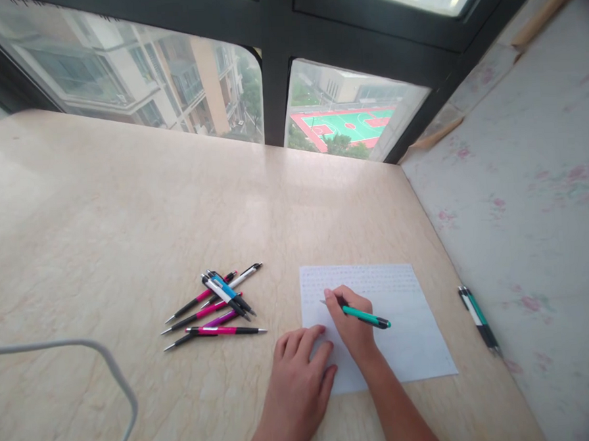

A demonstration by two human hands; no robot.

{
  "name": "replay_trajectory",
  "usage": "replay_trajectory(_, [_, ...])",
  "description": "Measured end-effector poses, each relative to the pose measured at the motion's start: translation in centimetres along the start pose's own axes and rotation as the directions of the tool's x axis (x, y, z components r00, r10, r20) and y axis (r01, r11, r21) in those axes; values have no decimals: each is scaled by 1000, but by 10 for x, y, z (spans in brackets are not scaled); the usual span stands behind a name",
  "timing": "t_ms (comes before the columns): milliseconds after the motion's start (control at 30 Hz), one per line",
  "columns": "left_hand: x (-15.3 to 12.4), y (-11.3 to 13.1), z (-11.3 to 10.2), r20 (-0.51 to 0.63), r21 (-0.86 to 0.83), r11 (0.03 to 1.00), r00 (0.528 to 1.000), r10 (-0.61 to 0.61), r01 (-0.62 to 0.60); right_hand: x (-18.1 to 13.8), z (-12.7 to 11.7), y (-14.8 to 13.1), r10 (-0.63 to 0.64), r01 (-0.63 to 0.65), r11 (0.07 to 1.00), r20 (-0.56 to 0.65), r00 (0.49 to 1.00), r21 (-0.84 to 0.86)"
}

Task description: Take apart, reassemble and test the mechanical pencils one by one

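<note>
A white sheet of paper [403,320] lies on the beige marble table [126,203], with faint rows of writing along its top. My right hand [352,326] is closed around a green pen [366,317], whose tip touches the sheet's left part. Flat on the table rests my left hand [300,371], fingers stretched out, fingertips on the paper's left edge. To its left lies a loose pile of several pens [215,307] in pink, black, blue and white.
Two more pens [479,318], one green and one white, lie at the table's right edge beside a floral-papered wall [535,201]. A window with a dark frame [276,63] runs along the far edge. A grey cable [109,368] loops at the lower left.
</note>
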State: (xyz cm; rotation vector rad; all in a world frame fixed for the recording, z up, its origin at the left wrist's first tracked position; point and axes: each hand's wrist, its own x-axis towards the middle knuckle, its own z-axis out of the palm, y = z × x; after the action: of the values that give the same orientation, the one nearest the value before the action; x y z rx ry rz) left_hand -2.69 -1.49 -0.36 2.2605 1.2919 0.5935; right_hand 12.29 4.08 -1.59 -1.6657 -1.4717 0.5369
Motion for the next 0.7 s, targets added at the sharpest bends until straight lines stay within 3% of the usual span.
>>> replay_trajectory(133, [0,0,-4,36,-26,1000,999,16,-15,0,-2,0,-2,0,999,51,999,40])
replay_trajectory(367, [0,-3,-5,28,-36,997,998,62,-61,0,1,2,50,-50,999,-12,999,-17])
replay_trajectory(700, [-2,-4,-7,70,-49,997,996,63,-59,0,3,0,-31,31,993,6,1000,-114])
